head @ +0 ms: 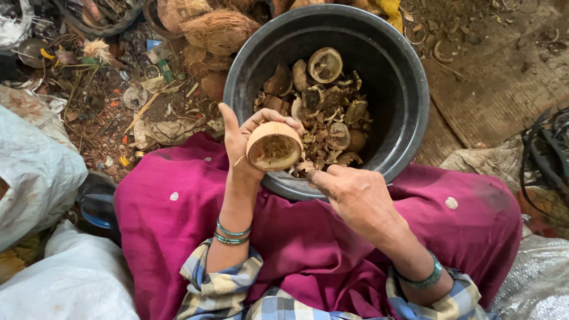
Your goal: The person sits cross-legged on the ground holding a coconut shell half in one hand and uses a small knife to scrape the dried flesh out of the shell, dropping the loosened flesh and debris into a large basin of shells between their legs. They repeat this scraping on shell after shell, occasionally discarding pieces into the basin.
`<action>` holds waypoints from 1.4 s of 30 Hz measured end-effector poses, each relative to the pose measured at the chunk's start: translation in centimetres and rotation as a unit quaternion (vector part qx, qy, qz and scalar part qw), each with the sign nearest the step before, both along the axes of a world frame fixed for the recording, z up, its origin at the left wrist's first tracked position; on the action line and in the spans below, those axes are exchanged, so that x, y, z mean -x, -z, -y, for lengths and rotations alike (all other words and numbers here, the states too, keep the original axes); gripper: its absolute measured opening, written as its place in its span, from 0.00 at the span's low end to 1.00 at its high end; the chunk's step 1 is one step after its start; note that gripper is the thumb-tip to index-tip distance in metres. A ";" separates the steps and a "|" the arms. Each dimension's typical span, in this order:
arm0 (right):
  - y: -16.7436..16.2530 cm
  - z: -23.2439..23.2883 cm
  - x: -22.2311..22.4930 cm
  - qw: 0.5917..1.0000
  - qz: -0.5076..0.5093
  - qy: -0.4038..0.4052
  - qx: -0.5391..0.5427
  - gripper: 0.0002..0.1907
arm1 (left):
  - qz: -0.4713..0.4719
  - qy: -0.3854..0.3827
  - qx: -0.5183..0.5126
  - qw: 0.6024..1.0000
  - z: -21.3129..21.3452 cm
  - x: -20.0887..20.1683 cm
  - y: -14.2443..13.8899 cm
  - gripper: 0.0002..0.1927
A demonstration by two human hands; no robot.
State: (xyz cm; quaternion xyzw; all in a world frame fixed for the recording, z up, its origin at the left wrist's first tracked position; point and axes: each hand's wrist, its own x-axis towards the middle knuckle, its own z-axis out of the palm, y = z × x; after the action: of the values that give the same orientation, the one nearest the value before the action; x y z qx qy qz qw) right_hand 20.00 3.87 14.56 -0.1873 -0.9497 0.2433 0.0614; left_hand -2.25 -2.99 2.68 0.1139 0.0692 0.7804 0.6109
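Observation:
My left hand (240, 139) holds a round, light brown coconut shell cup (274, 146) with its open side towards me, just over the near rim of a large black tub (409, 101). My right hand (355, 192) reaches in from the right with its fingers curled, the fingertips close under the cup; I cannot tell whether it holds a small tool. In the tub lie several cut shell pieces and husk scraps (329, 115). Green bangles sit on both wrists.
My lap is covered by magenta cloth (178, 219). Whole husked coconuts (219, 29) lie beyond the tub. Litter and scraps cover the ground at the left. White sacks (35, 172) lie at the left, black cables (548, 148) at the right.

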 end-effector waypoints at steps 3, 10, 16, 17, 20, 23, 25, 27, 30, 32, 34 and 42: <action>-0.2 -0.1 0.1 0.999 0.031 -0.011 -0.027 0.08 | -0.032 0.014 0.038 0.999 0.0 0.0 0.0 0.53; -0.2 -0.5 -0.2 0.997 0.030 0.009 -0.064 0.09 | -0.018 0.022 0.123 0.992 -0.5 -0.2 -0.2 0.50; 0.4 -1.0 -0.4 0.994 0.023 0.064 -0.080 0.07 | -0.062 0.061 0.160 0.983 -1.1 -0.2 -0.3 0.49; 0.4 -1.0 -0.4 0.994 0.018 0.076 -0.076 0.06 | -0.075 0.061 0.171 0.981 -1.2 -0.2 -0.4 0.48; 0.6 -1.1 -0.4 0.992 -0.002 0.103 -0.079 0.06 | -0.110 0.054 0.190 0.974 -1.3 -0.4 -0.7 0.45; 0.6 -1.0 -0.5 0.995 -0.020 0.090 -0.050 0.06 | -0.153 0.042 0.178 0.971 -1.1 -0.7 -1.0 0.43; 0.5 -0.8 -0.5 0.996 -0.019 0.075 -0.043 0.07 | -0.159 0.050 0.154 0.974 -0.9 -0.8 -1.2 0.44; 0.3 -0.5 -0.4 0.996 -0.005 0.068 -0.059 0.08 | -0.139 0.073 0.123 0.980 -0.8 -0.9 -1.2 0.46; -0.1 -0.2 -0.4 0.997 -0.001 0.070 -0.026 0.07 | -0.118 0.075 0.125 0.982 -0.7 -0.7 -1.2 0.49; -0.3 -0.1 -0.3 0.997 0.007 0.072 -0.015 0.08 | -0.115 0.069 0.135 0.982 -0.7 -0.6 -1.1 0.51; -0.5 0.0 -0.3 0.998 0.007 0.067 -0.004 0.08 | -0.110 0.071 0.139 0.982 -0.7 -0.4 -1.0 0.52; -0.4 0.0 -0.1 1.000 -0.011 0.022 0.006 0.05 | -0.115 0.094 0.123 0.981 -0.5 -0.4 -0.5 0.51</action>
State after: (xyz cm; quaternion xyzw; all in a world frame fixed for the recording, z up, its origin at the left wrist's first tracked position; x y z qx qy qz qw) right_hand 20.11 3.86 14.94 -0.2061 -0.9432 0.2492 0.0762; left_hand -1.84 -2.45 3.19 0.1330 0.2233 0.6870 0.6785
